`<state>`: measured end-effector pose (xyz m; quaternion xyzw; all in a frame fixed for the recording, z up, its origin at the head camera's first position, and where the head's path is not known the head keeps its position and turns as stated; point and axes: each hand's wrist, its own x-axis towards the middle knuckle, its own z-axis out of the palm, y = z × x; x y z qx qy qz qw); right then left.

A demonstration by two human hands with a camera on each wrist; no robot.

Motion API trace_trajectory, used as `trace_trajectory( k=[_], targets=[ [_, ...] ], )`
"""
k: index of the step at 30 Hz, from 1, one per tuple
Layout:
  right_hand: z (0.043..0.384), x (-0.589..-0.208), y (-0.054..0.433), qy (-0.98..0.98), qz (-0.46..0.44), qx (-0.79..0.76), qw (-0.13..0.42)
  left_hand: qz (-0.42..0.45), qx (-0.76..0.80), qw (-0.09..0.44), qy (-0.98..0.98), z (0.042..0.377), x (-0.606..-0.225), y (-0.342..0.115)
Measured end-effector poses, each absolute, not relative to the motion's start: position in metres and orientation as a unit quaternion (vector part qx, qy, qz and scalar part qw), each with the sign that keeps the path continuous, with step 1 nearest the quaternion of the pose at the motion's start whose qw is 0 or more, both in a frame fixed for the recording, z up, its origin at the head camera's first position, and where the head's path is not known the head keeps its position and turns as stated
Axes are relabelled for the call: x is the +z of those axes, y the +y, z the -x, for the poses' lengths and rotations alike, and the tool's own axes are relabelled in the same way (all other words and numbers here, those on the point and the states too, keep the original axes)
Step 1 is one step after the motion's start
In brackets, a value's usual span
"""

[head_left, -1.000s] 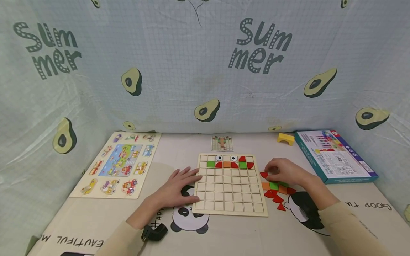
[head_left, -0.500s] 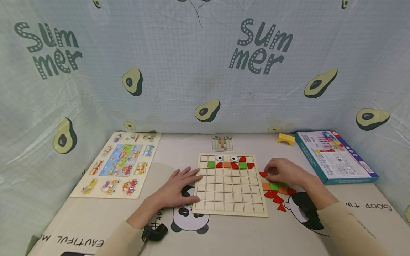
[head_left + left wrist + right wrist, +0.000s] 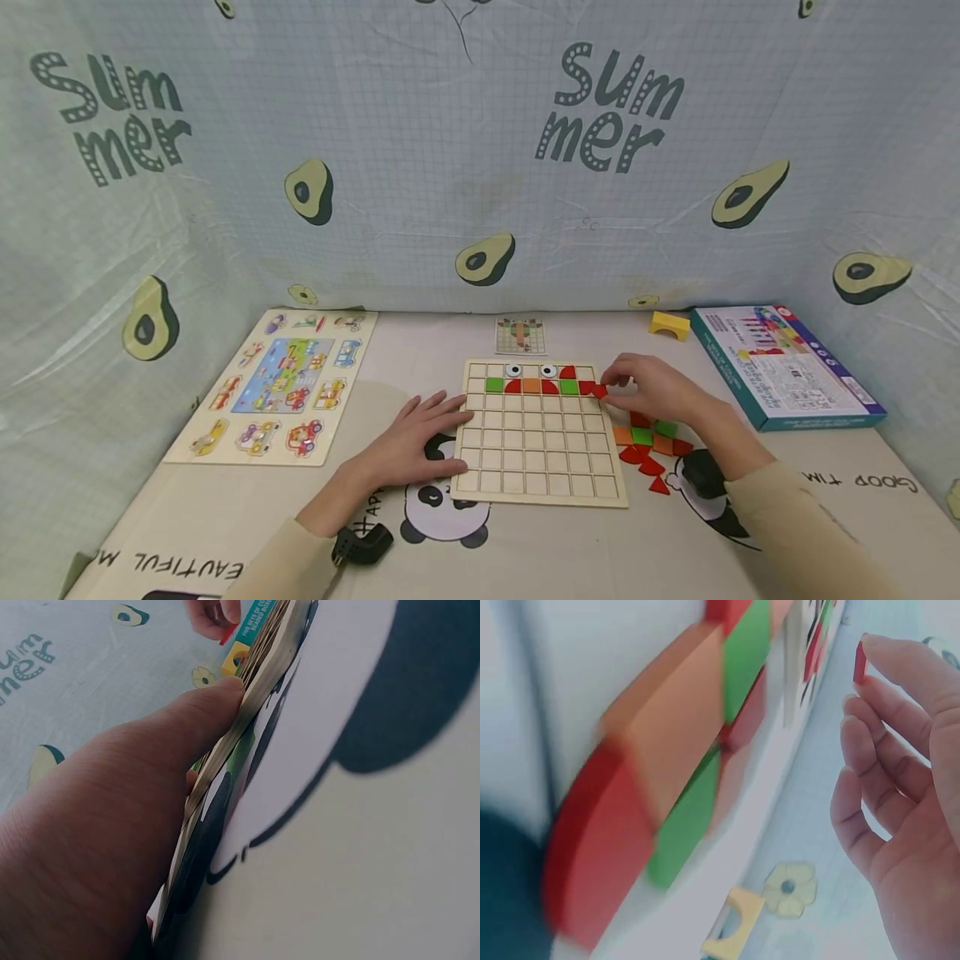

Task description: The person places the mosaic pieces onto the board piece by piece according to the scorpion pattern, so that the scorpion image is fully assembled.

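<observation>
My left hand (image 3: 416, 439) lies with spread fingers at the left edge of a wooden grid board (image 3: 536, 458), fingertips and thumb touching the rim. In the left wrist view its thumb (image 3: 214, 705) presses along the board's edge. My right hand (image 3: 660, 387) pinches a red quarter-circle tile (image 3: 599, 391) between thumb and index finger, at the board's upper right edge. The right wrist view shows this tile (image 3: 860, 660) edge-on, the other fingers loosely curled. Two upper rows of the board hold eye tiles (image 3: 513, 371), green squares (image 3: 495, 385), red quarter-circles and an orange square (image 3: 531, 386).
Right of the board lie loose tiles: an orange square (image 3: 622, 436), green ones (image 3: 641, 436) and several red ones (image 3: 651, 467). Behind the board is a pattern card (image 3: 511, 342). A yellow arch block (image 3: 668, 326) and a box (image 3: 787, 367) stand right, a vehicle puzzle (image 3: 341, 417) left.
My right hand has lifted the red quarter-circle tile from beside the loose tiles and carried it up and left to the board's edge. The left hand stays in place.
</observation>
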<state>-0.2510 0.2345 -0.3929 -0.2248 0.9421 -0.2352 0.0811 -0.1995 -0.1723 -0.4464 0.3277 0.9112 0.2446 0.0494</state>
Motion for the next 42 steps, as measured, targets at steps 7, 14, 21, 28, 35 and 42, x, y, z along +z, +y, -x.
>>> trace_trajectory(
  k=[7,14,21,28,35,42],
  targets=[
    [0.257,-0.389,0.203,0.937,0.262,-0.223,0.053,-0.328,0.245,0.050,0.911,0.200,-0.447,-0.173],
    [0.266,-0.388,0.172,0.927,0.307,-0.213,0.038,-0.330,0.246,0.051,0.910,0.200,-0.447,-0.173],
    [0.275,-0.387,0.145,0.914,0.342,-0.217,0.038,-0.336,0.250,0.045,0.907,0.199,-0.446,-0.173],
    [0.283,-0.386,0.119,0.907,0.366,-0.202,0.040,-0.336,0.244,0.050,0.908,0.200,-0.446,-0.173],
    [0.289,-0.388,0.096,0.908,0.375,-0.181,0.045,-0.345,0.250,0.044,0.904,0.200,-0.447,-0.174],
    [0.295,-0.391,0.075,0.909,0.376,-0.173,0.057,-0.346,0.251,0.043,0.903,0.198,-0.445,-0.174]
  ],
)
